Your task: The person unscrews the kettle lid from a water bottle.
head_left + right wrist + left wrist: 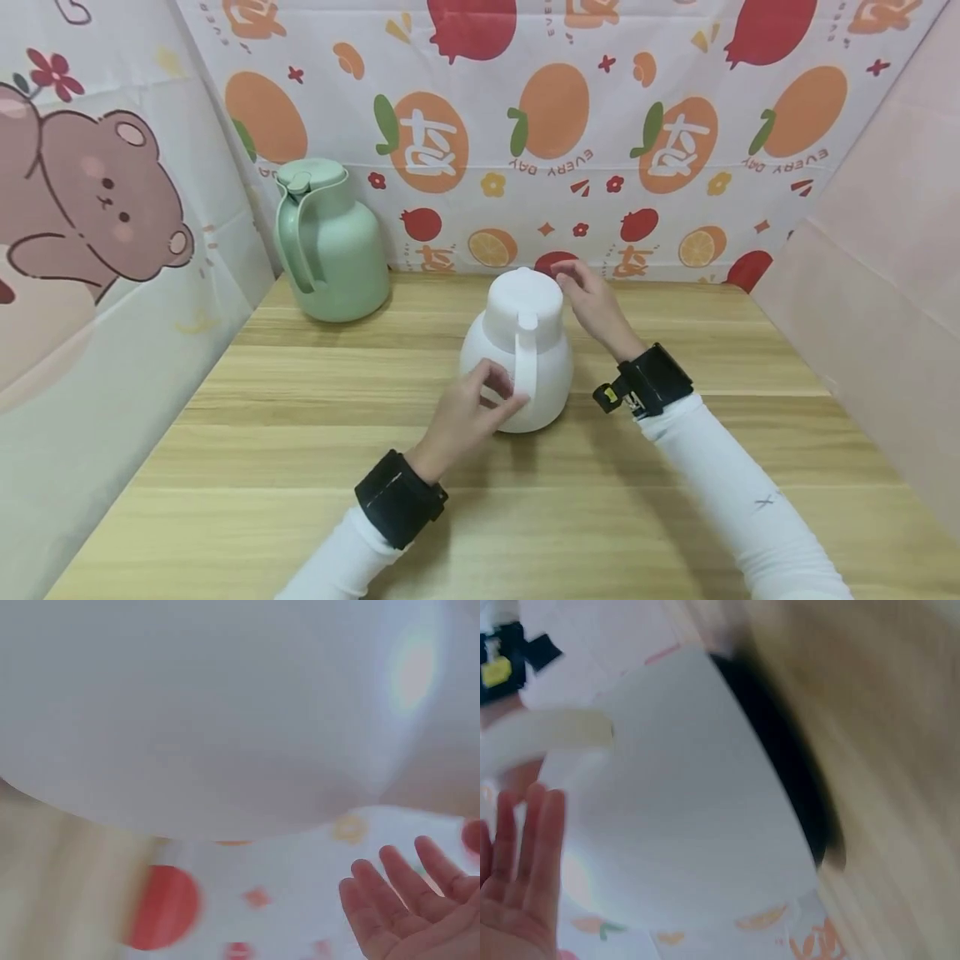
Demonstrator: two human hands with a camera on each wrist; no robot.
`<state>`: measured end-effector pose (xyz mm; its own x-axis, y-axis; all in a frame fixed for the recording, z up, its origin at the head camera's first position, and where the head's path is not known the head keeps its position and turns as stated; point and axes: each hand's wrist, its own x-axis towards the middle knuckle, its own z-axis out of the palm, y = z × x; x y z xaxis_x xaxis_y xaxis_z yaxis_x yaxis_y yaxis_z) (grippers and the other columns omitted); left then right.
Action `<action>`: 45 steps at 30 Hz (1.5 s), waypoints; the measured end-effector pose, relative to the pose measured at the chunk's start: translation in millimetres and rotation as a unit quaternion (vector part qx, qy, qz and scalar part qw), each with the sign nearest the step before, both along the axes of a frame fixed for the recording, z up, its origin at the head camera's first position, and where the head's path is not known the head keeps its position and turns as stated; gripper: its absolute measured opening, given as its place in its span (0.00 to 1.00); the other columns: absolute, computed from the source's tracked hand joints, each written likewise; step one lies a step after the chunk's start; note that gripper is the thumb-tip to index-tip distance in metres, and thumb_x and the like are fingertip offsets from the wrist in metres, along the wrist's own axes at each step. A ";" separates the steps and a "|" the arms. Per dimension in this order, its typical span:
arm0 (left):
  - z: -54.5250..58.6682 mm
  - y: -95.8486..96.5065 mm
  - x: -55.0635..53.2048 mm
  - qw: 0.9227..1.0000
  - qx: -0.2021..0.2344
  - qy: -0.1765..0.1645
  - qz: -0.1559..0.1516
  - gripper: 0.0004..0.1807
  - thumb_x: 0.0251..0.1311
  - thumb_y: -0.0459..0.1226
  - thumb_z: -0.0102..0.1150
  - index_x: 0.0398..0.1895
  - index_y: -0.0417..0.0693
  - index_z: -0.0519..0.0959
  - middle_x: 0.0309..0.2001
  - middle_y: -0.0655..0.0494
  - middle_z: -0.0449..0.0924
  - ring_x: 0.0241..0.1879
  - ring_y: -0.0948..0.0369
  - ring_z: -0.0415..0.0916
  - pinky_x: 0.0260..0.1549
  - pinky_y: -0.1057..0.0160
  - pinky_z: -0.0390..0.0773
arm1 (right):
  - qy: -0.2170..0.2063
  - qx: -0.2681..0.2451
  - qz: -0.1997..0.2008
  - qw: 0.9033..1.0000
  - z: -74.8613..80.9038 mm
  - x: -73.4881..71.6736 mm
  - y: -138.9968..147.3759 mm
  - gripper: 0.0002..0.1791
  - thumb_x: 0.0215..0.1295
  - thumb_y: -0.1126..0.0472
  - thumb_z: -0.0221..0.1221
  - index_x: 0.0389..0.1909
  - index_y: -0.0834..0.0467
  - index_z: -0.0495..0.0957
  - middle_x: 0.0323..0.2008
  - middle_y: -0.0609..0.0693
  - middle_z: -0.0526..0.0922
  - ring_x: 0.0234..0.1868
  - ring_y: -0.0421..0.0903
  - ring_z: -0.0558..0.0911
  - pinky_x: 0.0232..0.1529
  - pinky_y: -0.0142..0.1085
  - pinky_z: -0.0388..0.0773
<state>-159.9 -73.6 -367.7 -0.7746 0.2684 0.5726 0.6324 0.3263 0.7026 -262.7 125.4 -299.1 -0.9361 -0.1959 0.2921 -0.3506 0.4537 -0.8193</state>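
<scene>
A white thermos jug [553,375] stands on the wooden table, its handle [527,358] turned toward me. My left hand [467,417] is at the handle's lower left, thumb and fingers spread apart and not closed round it. In the left wrist view its extended fingers [544,847] lie beside the jug's pale body, and a dark band [780,765] runs along the base. My right hand [597,310] is at the right of the jug's lid [525,292], fingers loosely bent toward it. The right wrist view shows these fingers [397,889] spread below the white body.
A light green thermos jug [345,262] stands at the table's back left, near the fruit-patterned cloth [487,192]. A cloth with a bear print [135,200] hangs on the left, and a pale pink one [877,250] on the right.
</scene>
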 end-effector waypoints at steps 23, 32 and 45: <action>85.8 -2.2 -104.7 0.918 -0.335 0.160 -0.143 0.33 0.60 0.57 0.42 0.65 0.52 0.65 0.65 0.58 0.61 0.66 0.58 0.50 0.64 0.59 0.41 | -0.138 -0.233 0.082 0.959 -46.9 108.8 -42.9 0.14 0.70 0.59 0.44 0.41 0.69 0.66 0.34 0.58 0.76 0.35 0.47 0.77 0.40 0.37 0.74; 81.1 8.8 -106.7 0.916 -0.317 0.219 -0.113 0.24 0.61 0.50 0.48 0.59 0.52 0.72 0.60 0.55 0.69 0.64 0.56 0.56 0.63 0.60 0.43 | -0.212 -0.276 0.251 0.903 -58.5 90.2 -48.5 0.15 0.67 0.55 0.47 0.24 0.59 0.70 0.18 0.48 0.74 0.23 0.45 0.76 0.32 0.38 0.73; 83.5 15.4 -95.9 0.916 -0.341 0.202 -0.050 0.24 0.59 0.50 0.51 0.57 0.52 0.74 0.59 0.55 0.69 0.61 0.53 0.60 0.62 0.53 0.51 | -0.138 -0.342 0.120 0.922 -65.0 101.7 -66.7 0.26 0.67 0.58 0.49 0.09 0.59 0.56 0.09 0.46 0.56 0.12 0.40 0.55 0.17 0.37 0.47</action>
